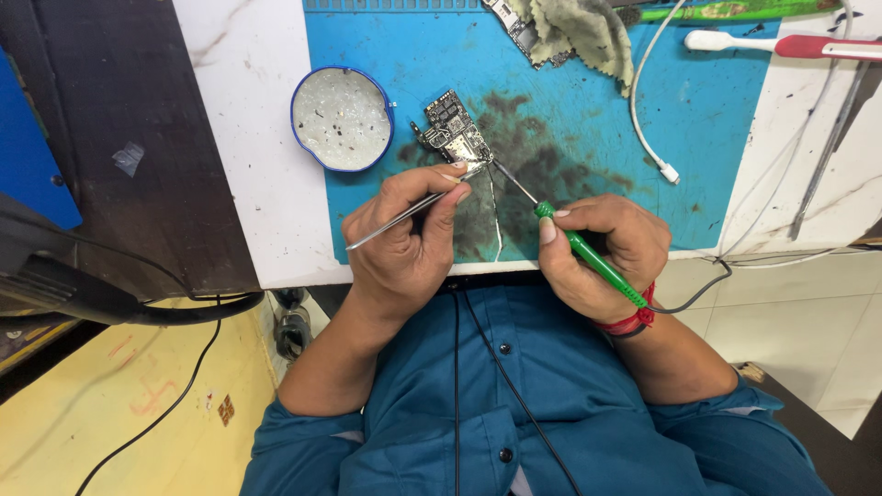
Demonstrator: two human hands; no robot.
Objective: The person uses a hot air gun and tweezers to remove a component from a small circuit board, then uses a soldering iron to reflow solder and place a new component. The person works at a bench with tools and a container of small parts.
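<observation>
Small green-and-black phone circuit board [452,129] lies on the stained blue rubber mat [717,138] atop the white bench [243,110]. L hand [404,243], just below the board, fingers clamped on slim metal tweezers [409,209], tips at board's lower edge. R hand [602,253], below-right of board, fingers clamped on green-handled soldering iron [593,257], tip near board's lower-right corner. Round blue-rimmed tin [342,119] just left of board.

a single head-worn camera looks steeply down from close above the person's own chest, facing the near edge of the table [248,138], with floor visible left and right.
</observation>
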